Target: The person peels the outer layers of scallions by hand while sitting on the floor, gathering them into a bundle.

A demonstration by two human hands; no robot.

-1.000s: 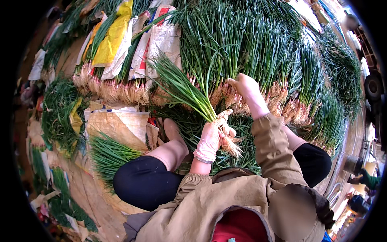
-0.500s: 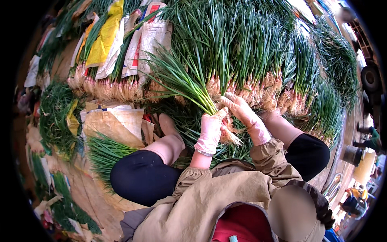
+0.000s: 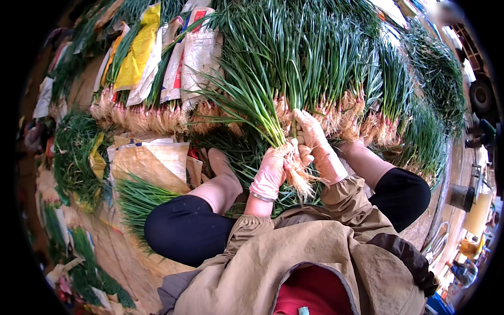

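My left hand (image 3: 271,169), in a pale pink glove, is closed round a bunch of onion-like greens (image 3: 261,116). Their leaves fan up and to the left, and the tangled pale roots (image 3: 301,181) hang below the fist on its right. My right hand (image 3: 316,143), gloved too, pinches an upright green stalk (image 3: 295,107) beside the bunch. Its fingers are close to the left hand's, near the root ends. Both hands are above loose leaves between my bent knees.
Dense rows of rooted greens (image 3: 320,58) lie across the far side. Sacking in yellow (image 3: 138,58) and white (image 3: 202,58) covers the left part. A folded sack (image 3: 149,164) and more greens (image 3: 137,199) lie by my left knee. A wheel (image 3: 481,97) stands at far right.
The right hand has shifted slightly right, away from the left, with the stalk pinched upright. The left fist has turned a little, and the bunch's roots now show more fully.
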